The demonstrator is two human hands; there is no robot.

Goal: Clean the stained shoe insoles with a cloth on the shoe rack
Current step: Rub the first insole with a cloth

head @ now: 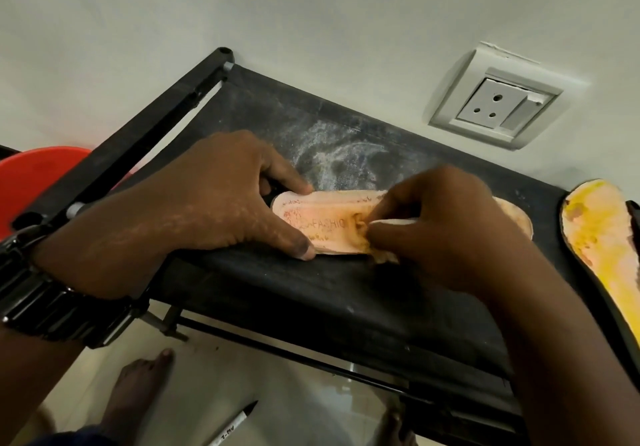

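Right grip pinches a crumpled stained cloth against the peach foam insole, which the left grip clamps; the yellow-stained insole looks uncleaned.

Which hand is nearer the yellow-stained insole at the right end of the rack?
Right. The right hand, gripping the cloth, is just left of the yellow-stained insole; the left hand holds the pink insole farther left.
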